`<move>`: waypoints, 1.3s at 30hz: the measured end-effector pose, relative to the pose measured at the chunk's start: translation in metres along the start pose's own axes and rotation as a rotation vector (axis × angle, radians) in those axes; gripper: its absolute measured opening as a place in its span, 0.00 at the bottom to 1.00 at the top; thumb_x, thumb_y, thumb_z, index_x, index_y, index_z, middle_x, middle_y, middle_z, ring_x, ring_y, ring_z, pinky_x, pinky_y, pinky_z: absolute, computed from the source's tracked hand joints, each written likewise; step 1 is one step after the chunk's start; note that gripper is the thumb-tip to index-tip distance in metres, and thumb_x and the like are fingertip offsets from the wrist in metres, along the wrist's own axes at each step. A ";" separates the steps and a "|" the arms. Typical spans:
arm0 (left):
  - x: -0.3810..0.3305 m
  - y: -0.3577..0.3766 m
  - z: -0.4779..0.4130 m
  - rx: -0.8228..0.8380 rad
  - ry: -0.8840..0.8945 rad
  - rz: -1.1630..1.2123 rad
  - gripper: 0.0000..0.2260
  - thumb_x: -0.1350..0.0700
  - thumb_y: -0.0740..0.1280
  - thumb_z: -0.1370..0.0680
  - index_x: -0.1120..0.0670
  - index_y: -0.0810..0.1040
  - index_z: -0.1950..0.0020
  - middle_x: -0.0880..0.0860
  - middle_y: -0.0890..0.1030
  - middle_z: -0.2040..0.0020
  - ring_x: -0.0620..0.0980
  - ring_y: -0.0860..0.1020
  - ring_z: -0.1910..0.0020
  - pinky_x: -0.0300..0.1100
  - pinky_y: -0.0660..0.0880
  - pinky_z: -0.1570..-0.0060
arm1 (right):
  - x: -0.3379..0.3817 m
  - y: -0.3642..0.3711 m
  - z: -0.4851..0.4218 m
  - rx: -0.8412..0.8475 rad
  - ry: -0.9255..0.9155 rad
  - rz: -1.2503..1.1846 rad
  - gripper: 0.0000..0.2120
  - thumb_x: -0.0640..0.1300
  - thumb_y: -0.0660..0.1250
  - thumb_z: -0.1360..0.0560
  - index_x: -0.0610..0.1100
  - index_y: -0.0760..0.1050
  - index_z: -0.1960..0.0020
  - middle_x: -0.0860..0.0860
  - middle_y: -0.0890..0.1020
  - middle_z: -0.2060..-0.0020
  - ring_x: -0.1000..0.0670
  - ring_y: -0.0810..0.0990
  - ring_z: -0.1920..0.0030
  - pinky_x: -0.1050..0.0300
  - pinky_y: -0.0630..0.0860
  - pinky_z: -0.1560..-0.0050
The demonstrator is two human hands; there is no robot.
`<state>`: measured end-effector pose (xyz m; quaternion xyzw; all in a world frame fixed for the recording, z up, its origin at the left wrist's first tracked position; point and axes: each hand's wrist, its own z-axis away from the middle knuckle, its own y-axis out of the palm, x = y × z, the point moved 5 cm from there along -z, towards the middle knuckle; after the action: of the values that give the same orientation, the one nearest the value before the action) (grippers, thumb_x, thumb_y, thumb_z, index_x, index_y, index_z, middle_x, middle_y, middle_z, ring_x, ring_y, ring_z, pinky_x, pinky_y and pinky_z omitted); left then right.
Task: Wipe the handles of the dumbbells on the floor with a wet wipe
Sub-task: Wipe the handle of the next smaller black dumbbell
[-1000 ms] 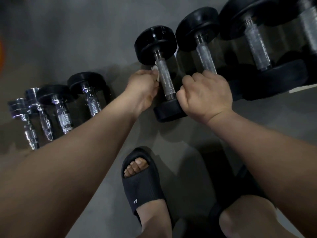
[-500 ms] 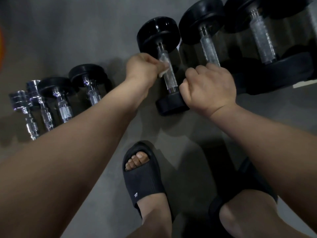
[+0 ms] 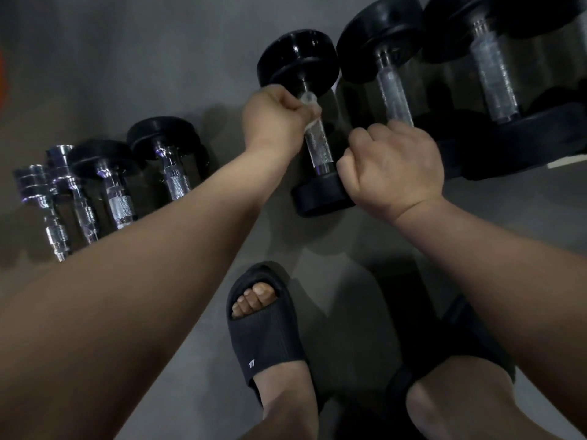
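wet wipe [image 3: 312, 100] is pinched in the grip of the left hand [image 3: 273, 122], fingers clamped tight round it and pressed onto the far end of the knurled handle [image 3: 317, 144], just under the far head of the dumbbell [image 3: 298, 61]. the handle's long axis is seen running away from the body. the bare length lies nearer than the grip, so a stroke drawn back toward the near head [image 3: 320, 198] is judged likely next. the right hand [image 3: 394, 166] is curled round the dumbbell's near end, apparently bracing it on the floor [image 3: 158, 58]. larger dumbbells [image 3: 394, 90] are lined up right of it, chrome ones [image 3: 117, 198] left of it.
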<state>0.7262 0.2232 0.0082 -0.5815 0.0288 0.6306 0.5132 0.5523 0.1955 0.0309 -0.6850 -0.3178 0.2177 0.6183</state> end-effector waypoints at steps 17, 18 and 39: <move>0.019 -0.014 0.058 0.404 0.068 0.028 0.06 0.62 0.74 0.25 0.56 0.82 0.49 0.52 0.86 0.53 0.49 0.84 0.51 0.43 0.80 0.44 | -0.007 -0.014 -0.010 0.181 0.101 -0.269 0.08 0.52 0.62 0.24 0.47 0.74 0.53 0.51 0.77 0.57 0.48 0.74 0.54 0.54 0.64 0.59; 0.017 -0.013 0.058 0.376 0.060 0.044 0.09 0.62 0.76 0.27 0.56 0.81 0.49 0.53 0.85 0.54 0.50 0.84 0.52 0.44 0.81 0.46 | -0.009 -0.016 -0.015 0.209 0.133 -0.362 0.06 0.50 0.64 0.25 0.48 0.75 0.53 0.53 0.77 0.56 0.50 0.74 0.54 0.55 0.66 0.57; 0.038 -0.031 0.072 0.540 -0.074 -0.096 0.18 0.36 0.76 0.31 0.48 0.87 0.51 0.44 0.87 0.59 0.43 0.85 0.54 0.51 0.81 0.43 | 0.005 0.007 -0.052 0.770 0.217 -0.290 0.06 0.45 0.68 0.23 0.44 0.83 0.50 0.47 0.84 0.54 0.45 0.82 0.52 0.57 0.74 0.56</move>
<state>0.7041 0.3065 0.0200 -0.4008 0.1497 0.5959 0.6796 0.5932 0.1618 0.0320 -0.3713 -0.2395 0.1580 0.8831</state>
